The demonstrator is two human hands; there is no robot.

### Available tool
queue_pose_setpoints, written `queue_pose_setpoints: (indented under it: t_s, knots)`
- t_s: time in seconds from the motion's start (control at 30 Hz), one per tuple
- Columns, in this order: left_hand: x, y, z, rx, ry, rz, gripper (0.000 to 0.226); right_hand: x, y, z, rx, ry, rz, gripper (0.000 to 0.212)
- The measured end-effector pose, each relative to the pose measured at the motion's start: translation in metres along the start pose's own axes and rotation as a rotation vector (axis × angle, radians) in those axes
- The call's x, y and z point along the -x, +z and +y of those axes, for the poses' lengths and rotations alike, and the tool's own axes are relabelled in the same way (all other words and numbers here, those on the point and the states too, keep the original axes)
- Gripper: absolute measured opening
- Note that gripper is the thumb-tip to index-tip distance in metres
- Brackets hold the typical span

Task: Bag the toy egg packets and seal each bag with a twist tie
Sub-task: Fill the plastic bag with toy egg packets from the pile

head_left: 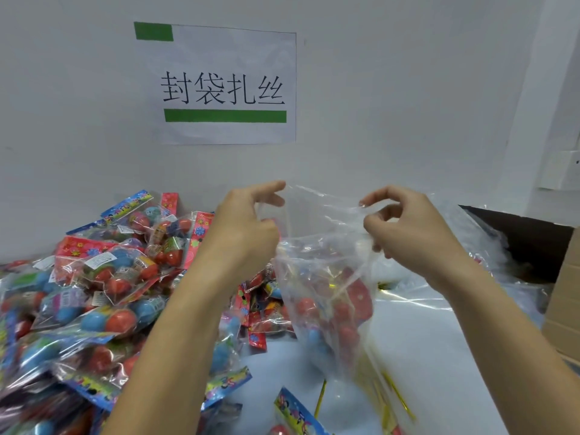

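Both hands hold a clear bag (326, 277) up by its mouth, apparently to gather the top for tying: left hand (248, 227) and right hand (408, 227) each pinch the film at the rim, fingers curled. Egg packets (339, 309) hang inside below the fingers; loose packets (103, 277) are heaped left, yellow twist ties (398, 397) lie near, on the table (439, 356).

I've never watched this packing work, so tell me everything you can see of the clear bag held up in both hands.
The bag is thin, clear, crinkled plastic, held upright above the table. The left hand and right hand each pinch its top edge, holding the mouth apart. Red and blue toy eggs sit in its lower part. No tie seals it yet.
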State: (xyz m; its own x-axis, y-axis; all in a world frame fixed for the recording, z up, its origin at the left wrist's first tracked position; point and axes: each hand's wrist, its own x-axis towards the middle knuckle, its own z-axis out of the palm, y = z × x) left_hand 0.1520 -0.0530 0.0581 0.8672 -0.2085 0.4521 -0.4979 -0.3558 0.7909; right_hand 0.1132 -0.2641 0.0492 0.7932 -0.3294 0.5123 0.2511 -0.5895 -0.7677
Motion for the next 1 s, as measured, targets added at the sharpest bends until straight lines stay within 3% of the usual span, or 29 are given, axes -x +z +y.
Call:
queue_pose_setpoints:
  t_s: [0.2,0.33,0.4,0.47,0.63,0.67,0.83,1.0]
  knots:
    - [0.001,0.007,0.003,-0.005,0.006,-0.135,0.067,0.002,-0.025,-0.015,0.300,0.003,-0.041,0.018]
    - [0.005,0.011,0.010,0.013,0.023,-0.202,0.066,0.011,-0.026,-0.044,0.158,-0.237,0.105,0.018]
    - [0.006,0.012,0.012,0.002,0.009,-0.217,0.065,0.017,-0.015,-0.053,0.188,-0.197,-0.064,0.033]
    - [0.008,0.011,0.017,-0.034,-0.011,-0.247,0.065,0.020,0.000,-0.051,0.392,-0.106,-0.296,0.039]
    - [0.018,0.018,0.032,-0.147,-0.007,-0.415,0.065,0.022,0.026,-0.026,0.749,-0.009,-0.753,0.023]
    - [0.020,0.022,0.034,-0.141,-0.011,-0.444,0.064,0.022,0.029,-0.024,0.842,-0.026,-0.808,0.018]
    - [0.023,0.035,0.035,-0.291,0.033,-0.552,0.061,0.025,0.049,-0.009,1.150,-0.035,-0.976,0.049]
    - [0.021,0.032,0.028,-0.328,0.007,-0.570,0.063,0.029,0.059,0.002,1.032,-0.052,-1.056,0.051]
